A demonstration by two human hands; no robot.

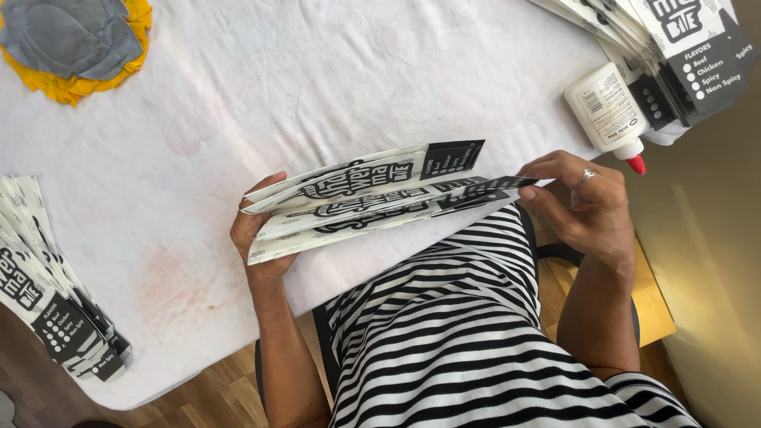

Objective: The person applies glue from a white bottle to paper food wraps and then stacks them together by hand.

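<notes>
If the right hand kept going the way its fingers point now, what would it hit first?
The right hand points left, its fingers already on the end of the folded printed sleeve. It would press into that first, probably towards the left hand.

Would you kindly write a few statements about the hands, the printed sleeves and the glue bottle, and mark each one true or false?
1. Both hands hold the folded black-and-white printed paper sleeve. True: the left hand grips one end and the right hand the other.
2. The white glue bottle has a blue tip. False: its tip is red.
3. The glue bottle lies on its side on the white table cover. True.
4. The right hand is bare of jewellery. False: it wears a ring on one finger.
5. A stack of flat printed sleeves lies at the table's left edge. True.
6. The grey and yellow cloths lie next to the glue bottle. False: they lie at the far left corner.
</notes>
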